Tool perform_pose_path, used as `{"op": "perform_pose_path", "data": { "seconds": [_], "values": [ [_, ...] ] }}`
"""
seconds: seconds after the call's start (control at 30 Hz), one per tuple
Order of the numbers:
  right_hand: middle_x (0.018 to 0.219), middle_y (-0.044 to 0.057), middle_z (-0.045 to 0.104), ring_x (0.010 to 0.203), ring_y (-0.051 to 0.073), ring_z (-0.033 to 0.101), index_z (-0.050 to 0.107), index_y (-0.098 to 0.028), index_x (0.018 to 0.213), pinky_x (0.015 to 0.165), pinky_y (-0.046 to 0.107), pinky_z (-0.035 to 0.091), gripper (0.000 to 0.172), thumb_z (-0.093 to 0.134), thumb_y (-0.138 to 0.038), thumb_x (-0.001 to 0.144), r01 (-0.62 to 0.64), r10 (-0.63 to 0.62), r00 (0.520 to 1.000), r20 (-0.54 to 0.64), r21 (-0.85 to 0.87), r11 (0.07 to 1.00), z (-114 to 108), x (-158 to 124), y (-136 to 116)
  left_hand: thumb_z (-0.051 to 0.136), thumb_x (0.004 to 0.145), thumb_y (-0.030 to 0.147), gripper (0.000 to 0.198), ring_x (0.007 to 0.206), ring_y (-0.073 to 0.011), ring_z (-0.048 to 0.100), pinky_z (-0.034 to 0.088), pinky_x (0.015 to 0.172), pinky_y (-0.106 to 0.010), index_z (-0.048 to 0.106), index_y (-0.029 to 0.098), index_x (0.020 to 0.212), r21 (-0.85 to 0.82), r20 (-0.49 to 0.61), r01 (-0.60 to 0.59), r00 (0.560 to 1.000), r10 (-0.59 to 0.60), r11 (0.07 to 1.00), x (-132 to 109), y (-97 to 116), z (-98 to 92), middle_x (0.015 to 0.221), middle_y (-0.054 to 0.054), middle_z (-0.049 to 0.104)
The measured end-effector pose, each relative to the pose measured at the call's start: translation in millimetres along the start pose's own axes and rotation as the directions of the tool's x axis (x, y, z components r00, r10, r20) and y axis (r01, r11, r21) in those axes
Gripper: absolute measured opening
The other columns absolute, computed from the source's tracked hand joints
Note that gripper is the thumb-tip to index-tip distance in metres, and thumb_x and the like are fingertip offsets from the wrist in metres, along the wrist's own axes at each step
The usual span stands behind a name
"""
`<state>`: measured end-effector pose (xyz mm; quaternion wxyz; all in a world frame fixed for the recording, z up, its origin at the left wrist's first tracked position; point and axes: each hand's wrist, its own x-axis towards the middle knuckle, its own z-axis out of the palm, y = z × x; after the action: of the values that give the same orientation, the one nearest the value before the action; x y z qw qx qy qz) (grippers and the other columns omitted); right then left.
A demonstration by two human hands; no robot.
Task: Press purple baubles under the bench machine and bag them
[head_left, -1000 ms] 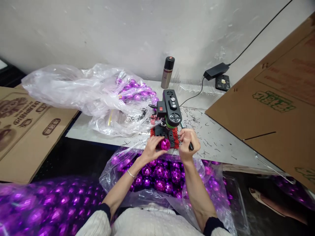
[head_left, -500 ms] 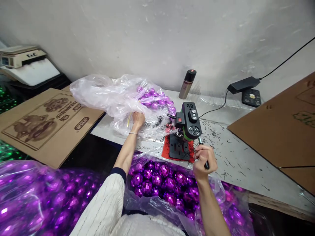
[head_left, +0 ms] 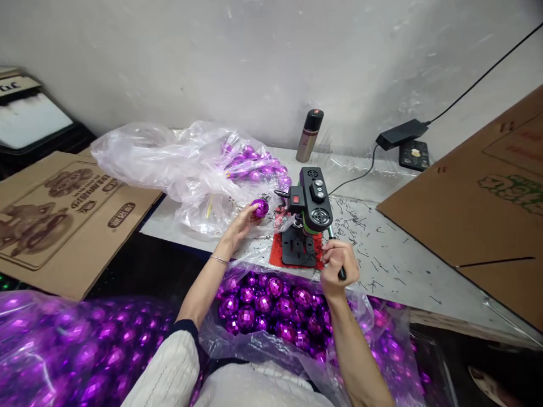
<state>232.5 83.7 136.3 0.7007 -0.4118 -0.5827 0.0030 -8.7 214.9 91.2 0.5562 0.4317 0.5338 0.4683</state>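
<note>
A shiny purple faceted ball point(head_left: 259, 208) is held at the fingertips of my left hand point(head_left: 241, 227), just left of a small black machine point(head_left: 314, 199). My right hand point(head_left: 340, 264) is wrapped around the black-gripped lever point(head_left: 341, 273) on the machine's right side. The machine's slotted base plate point(head_left: 298, 249) rests on a red sheet point(head_left: 276, 254). Behind my left hand, a clear plastic bag point(head_left: 169, 175) lies crumpled with purple balls point(head_left: 258, 164) inside. More purple faceted balls point(head_left: 271, 305) fill an open bag right in front of me.
A spray can point(head_left: 309, 135) stands by the wall. A power adapter point(head_left: 402, 133) with its cable lies near a phone-like black item point(head_left: 414, 155). Black bits litter the table point(head_left: 382, 254). Cardboard flanks both sides, a flat carton point(head_left: 76, 220) and a box point(head_left: 475, 215).
My left hand has come out from the crumpled bag toward me and now holds a purple ball. My right hand stays on the lever. The view has shifted somewhat to the right.
</note>
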Motion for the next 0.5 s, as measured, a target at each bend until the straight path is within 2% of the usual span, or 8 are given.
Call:
{"op": "perform_pose_path", "data": {
  "seconds": [0.1, 0.17, 0.27, 0.4, 0.5],
  "values": [
    [0.063, -0.001, 0.058, 0.065, 0.016, 0.064, 0.054, -0.023, 0.066, 0.058, 0.031, 0.047, 0.038, 0.050, -0.022, 0.104, -0.007, 0.007, 1.000, -0.001, -0.014, 1.000, 0.5, 7.5, -5.8, 0.077, 0.086, 0.051, 0.045, 0.104, -0.0260, 0.078, 0.065, 0.097, -0.046, 0.068, 0.021, 0.118, -0.189, 0.102, 0.030, 0.995, -0.011, 0.982, -25.3, -11.8, 15.2, 0.115, -0.010, 0.079],
    [0.063, -0.001, 0.057, 0.065, 0.015, 0.063, 0.053, -0.023, 0.067, 0.059, 0.030, 0.046, 0.039, 0.049, -0.021, 0.105, -0.019, 0.019, 1.000, 0.003, -0.019, 1.000, 0.8, 16.8, -11.7, 0.078, 0.087, 0.052, 0.051, 0.110, -0.0267, 0.077, 0.064, 0.101, -0.049, 0.066, 0.023, 0.128, -0.263, 0.148, 0.034, 0.989, 0.005, 0.964, -38.1, -20.2, 28.1, 0.124, -0.009, 0.077],
    [0.062, -0.002, 0.056, 0.065, 0.013, 0.062, 0.050, -0.022, 0.066, 0.061, 0.030, 0.046, 0.040, 0.049, -0.021, 0.106, -0.043, 0.044, 0.999, 0.028, -0.043, 0.998, 1.4, 33.7, -20.4, 0.078, 0.089, 0.052, 0.059, 0.119, -0.0265, 0.075, 0.063, 0.103, -0.047, 0.062, 0.028, 0.140, -0.249, 0.163, 0.004, 0.986, 0.038, 0.968, -51.6, -35.4, 49.4, 0.137, -0.007, 0.073],
    [0.062, -0.003, 0.055, 0.062, 0.013, 0.060, 0.049, -0.022, 0.065, 0.060, 0.031, 0.046, 0.040, 0.050, -0.022, 0.106, -0.041, 0.045, 0.997, 0.069, -0.056, 0.998, 1.3, 49.7, -25.8, 0.083, 0.084, 0.055, 0.064, 0.116, -0.0269, 0.076, 0.062, 0.101, -0.044, 0.061, 0.023, 0.136, -0.191, 0.146, -0.006, 0.989, 0.035, 0.982, -61.8, -56.8, 73.0, 0.130, -0.010, 0.077],
    [0.062, -0.003, 0.055, 0.061, 0.013, 0.060, 0.050, -0.023, 0.066, 0.060, 0.031, 0.047, 0.040, 0.050, -0.022, 0.105, -0.018, 0.024, 0.996, 0.085, -0.069, 0.997, -0.1, 52.3, -25.0, 0.084, 0.083, 0.055, 0.064, 0.116, -0.0258, 0.075, 0.059, 0.105, -0.044, 0.060, 0.021, 0.132, -0.058, 0.119, -0.127, 0.984, 0.133, 0.990, -66.0, -68.3, 83.5, 0.126, -0.012, 0.078]
  ]
}}
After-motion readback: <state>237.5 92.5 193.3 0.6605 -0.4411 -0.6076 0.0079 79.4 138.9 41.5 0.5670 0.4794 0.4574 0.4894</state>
